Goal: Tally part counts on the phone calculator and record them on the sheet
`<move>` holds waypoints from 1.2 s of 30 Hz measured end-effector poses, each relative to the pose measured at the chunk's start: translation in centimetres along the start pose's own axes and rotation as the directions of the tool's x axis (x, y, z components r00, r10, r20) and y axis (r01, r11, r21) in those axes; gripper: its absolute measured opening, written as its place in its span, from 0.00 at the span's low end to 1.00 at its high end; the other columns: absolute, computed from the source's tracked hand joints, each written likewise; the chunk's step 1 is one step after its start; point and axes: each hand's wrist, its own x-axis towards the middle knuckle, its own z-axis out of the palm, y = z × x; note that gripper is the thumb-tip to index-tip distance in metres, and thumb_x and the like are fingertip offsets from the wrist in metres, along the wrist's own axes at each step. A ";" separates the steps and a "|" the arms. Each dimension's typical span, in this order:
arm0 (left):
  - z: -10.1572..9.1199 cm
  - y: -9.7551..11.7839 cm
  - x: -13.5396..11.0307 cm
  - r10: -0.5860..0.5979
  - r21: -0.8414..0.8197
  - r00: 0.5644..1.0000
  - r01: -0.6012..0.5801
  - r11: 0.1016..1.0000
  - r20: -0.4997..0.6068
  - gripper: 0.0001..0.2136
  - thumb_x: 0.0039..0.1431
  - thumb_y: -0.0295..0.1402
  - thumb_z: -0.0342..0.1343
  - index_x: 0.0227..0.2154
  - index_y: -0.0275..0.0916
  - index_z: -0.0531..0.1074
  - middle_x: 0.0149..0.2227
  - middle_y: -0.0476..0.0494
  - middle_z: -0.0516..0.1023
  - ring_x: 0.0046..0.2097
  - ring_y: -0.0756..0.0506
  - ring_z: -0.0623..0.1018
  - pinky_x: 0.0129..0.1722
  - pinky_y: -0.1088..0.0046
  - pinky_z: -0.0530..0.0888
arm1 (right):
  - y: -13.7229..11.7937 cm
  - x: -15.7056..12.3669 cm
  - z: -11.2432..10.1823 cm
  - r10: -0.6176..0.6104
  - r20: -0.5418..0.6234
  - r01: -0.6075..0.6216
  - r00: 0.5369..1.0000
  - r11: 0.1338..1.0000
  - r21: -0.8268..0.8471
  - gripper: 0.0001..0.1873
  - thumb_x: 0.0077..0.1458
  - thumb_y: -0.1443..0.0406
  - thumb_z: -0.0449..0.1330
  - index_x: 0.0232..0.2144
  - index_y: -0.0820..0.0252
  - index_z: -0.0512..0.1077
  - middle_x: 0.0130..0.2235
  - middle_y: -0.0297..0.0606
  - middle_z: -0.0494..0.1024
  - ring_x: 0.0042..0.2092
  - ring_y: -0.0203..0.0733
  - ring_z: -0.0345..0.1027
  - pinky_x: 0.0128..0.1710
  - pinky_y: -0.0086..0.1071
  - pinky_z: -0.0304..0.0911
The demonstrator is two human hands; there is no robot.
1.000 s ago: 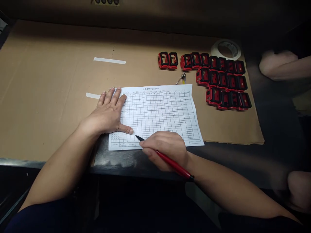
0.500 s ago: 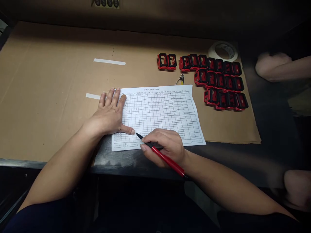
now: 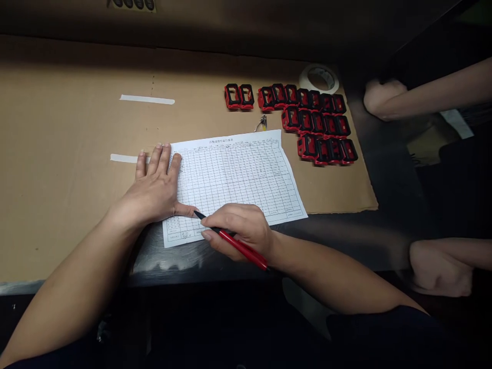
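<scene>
A printed grid form (image 3: pixel 238 177) lies on the cardboard-covered bench (image 3: pixel 69 169). My left hand (image 3: pixel 156 187) rests flat on the sheet's left edge, fingers stretched out, thumb near the lower rows. My right hand (image 3: pixel 240 228) is closed round a red pen (image 3: pixel 234 243) with a black tip. The tip touches the form's lower left part, just beside my left thumb.
Several red-and-black plastic parts (image 3: pixel 307 120) stand in rows behind the form, with a tape roll (image 3: pixel 319 78) beyond them. A small metal clip (image 3: pixel 261 124) lies at the form's top edge. Another person's hands (image 3: pixel 380 97) (image 3: pixel 438 266) rest at the right. Two tape strips (image 3: pixel 146 99) stick to the cardboard.
The pen tip has moved slightly up and left toward my left thumb. The view has shifted, so everything sits further left. The other person's hands have come further into view.
</scene>
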 end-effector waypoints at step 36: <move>-0.3 0.5 0.0 -0.022 0.093 0.997 0.016 0.996 0.070 0.72 0.48 0.70 0.62 0.77 0.24 0.30 0.77 0.29 0.21 0.78 0.32 0.25 0.76 0.49 0.32 | -0.2 0.9 -0.5 0.382 -0.068 -0.377 0.922 0.923 0.081 0.02 0.57 0.68 0.64 0.31 0.56 0.76 0.29 0.32 0.80 0.29 0.33 0.73 0.30 0.28 0.69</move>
